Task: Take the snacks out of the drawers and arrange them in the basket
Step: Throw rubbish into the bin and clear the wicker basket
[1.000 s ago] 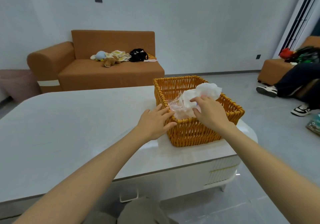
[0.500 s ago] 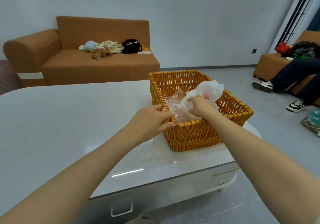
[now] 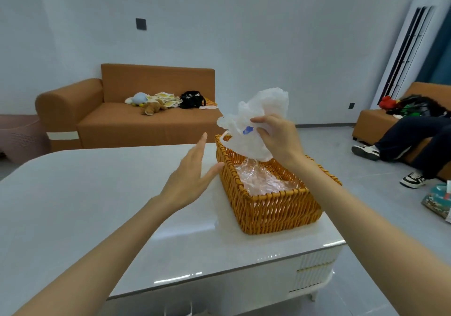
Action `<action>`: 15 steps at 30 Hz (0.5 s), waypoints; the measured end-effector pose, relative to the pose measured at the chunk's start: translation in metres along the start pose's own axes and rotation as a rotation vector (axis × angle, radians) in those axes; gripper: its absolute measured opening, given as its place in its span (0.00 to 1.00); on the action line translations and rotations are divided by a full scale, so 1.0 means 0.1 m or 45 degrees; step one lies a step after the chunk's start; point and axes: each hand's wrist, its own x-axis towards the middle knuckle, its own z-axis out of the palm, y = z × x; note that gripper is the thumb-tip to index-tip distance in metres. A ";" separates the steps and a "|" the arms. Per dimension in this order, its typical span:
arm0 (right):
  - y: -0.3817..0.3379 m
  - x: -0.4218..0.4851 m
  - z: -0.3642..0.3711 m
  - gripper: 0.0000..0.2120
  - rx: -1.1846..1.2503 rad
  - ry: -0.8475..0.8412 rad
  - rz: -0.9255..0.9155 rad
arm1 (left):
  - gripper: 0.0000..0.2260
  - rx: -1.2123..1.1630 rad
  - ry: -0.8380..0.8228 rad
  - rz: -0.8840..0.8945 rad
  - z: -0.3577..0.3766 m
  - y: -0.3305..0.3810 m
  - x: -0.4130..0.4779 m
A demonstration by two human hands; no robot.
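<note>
Bag (image 3: 255, 118), one, gripped by right hand (image 3: 278, 141) over one basket (image 3: 275, 214); left hand (image 3: 188, 176) spread.

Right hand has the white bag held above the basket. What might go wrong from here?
The clear wrap peaks up under the white bag; it may be caught and drag out too. The left hand is open beside the basket, not holding it, so a tug might shift it.

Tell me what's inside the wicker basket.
Crinkled clear plastic wrap lies in the basket. The right hand holds a white bag above it. Anything under the plastic is hidden.
</note>
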 end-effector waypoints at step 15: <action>-2.02 -0.69 0.15 0.13 0.457 -0.473 -0.380 | 0.51 -0.381 -0.051 -0.270 -1.67 -0.36 -1.32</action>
